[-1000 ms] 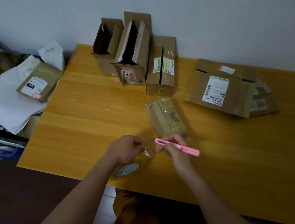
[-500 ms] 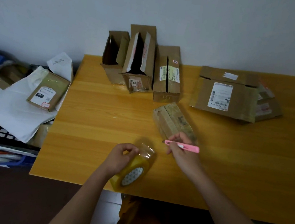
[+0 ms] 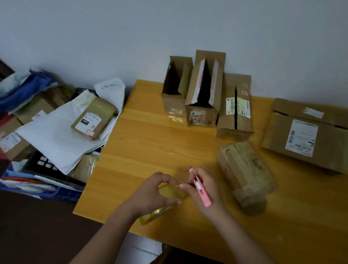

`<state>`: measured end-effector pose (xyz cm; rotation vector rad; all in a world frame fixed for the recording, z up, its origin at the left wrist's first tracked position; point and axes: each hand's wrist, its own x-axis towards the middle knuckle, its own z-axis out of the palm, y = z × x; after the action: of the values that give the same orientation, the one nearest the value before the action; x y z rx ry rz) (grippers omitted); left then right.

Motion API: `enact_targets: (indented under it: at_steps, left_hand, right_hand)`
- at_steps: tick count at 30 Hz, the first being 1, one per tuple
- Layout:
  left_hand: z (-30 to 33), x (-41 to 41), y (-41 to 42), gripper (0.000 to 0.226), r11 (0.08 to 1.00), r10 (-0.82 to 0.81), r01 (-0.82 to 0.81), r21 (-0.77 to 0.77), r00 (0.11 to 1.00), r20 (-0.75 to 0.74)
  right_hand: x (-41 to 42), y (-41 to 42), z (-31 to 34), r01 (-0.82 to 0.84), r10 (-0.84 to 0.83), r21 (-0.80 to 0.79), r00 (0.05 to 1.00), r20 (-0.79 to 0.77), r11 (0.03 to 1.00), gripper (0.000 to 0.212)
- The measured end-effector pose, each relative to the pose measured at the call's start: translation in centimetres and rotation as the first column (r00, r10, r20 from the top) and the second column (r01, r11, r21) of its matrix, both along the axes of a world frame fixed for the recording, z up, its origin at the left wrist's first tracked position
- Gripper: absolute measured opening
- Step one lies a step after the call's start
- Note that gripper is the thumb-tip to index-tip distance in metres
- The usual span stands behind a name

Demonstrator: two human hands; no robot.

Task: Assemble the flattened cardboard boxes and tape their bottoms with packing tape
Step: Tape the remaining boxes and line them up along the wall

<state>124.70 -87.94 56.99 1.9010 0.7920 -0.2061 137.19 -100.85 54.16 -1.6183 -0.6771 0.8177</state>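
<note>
The yellowish roll of clear packing tape (image 3: 160,204) sits near the front edge of the orange wooden surface (image 3: 150,142), clasped in the curled grip of the left hand (image 3: 154,193). The right hand (image 3: 204,190) holds a pink plastic utility knife (image 3: 199,186) while its fingertips meet the roll. Picking at the tape end with the knife so close could nick a finger. The small taped brown cardboard box (image 3: 245,175) lies just beside; bare wood opens leftward, toward the side edge.
</note>
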Motion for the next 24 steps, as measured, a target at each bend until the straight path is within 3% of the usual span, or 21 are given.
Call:
enact_targets:
  at_steps: [3,5,7,11,15,18,19,20,21,22,23,24]
  left_hand:
    - [-0.6,-1.2,2.0,0.097,0.995,-0.091,0.091,0.036,0.996,0.001]
    - [-1.1,-1.8,3.4,0.125,0.999,-0.040,0.041,0.037,0.999,-0.014]
    - [-2.0,-2.3,5.0,0.121,0.998,-0.033,0.034,0.055,0.999,-0.032]
    - [-4.2,-4.3,7.6,0.086,0.992,-0.078,0.087,0.093,0.993,-0.094]
    - [-5.0,-5.5,9.0,0.060,0.995,0.097,-0.092,-0.039,0.987,0.127]
    - [-3.5,-5.6,11.6,0.054,0.996,0.002,-0.016,0.087,0.987,0.163]
    - [-2.8,-5.6,12.7,0.057,0.970,-0.089,0.065,0.233,0.991,0.098]
    - [-2.2,-5.4,13.7,0.060,0.881,-0.179,0.164,0.443,0.984,-0.009]
    - [-1.7,-5.3,14.4,0.064,0.717,-0.233,0.264,0.645,0.963,-0.135]
    - [-1.4,-5.1,14.9,0.067,0.557,-0.249,0.350,0.753,0.936,-0.251]
    - [-1.2,-4.7,15.2,0.068,0.484,-0.240,0.415,0.770,0.909,-0.339]
    - [-1.1,-4.4,15.2,0.068,0.486,-0.230,0.456,0.746,0.890,-0.394]
  right_hand:
    - [-0.8,2.3,-0.5,0.068,-0.067,0.029,0.996,-0.051,0.997,0.031]
    - [-1.0,3.6,-1.1,0.119,-0.117,0.008,0.986,-0.121,0.993,0.033]
    - [-1.2,4.4,-1.6,0.140,-0.139,-0.002,0.979,-0.151,0.990,0.034]
    - [-1.1,5.8,-2.7,0.217,-0.221,-0.040,0.956,-0.191,0.975,0.037]
    - [-0.1,6.8,-3.5,0.234,-0.245,-0.070,0.936,-0.253,0.970,0.036]
    - [0.2,7.6,-4.3,0.246,-0.261,-0.088,0.930,-0.260,0.965,0.037]
    - [0.2,7.9,-4.7,0.269,-0.285,-0.097,0.926,-0.248,0.958,0.036]
    - [0.3,8.3,-4.9,0.291,-0.310,-0.109,0.920,-0.242,0.950,0.036]
    - [0.2,8.6,-5.1,0.298,-0.316,-0.109,0.921,-0.230,0.948,0.036]
    - [0.0,8.9,-5.3,0.297,-0.311,-0.100,0.929,-0.201,0.950,0.036]
    - [-0.2,9.1,-5.6,0.286,-0.298,-0.101,0.945,-0.133,0.953,0.036]
    - [-0.4,9.3,-6.0,0.275,-0.283,-0.119,0.957,-0.060,0.954,0.037]
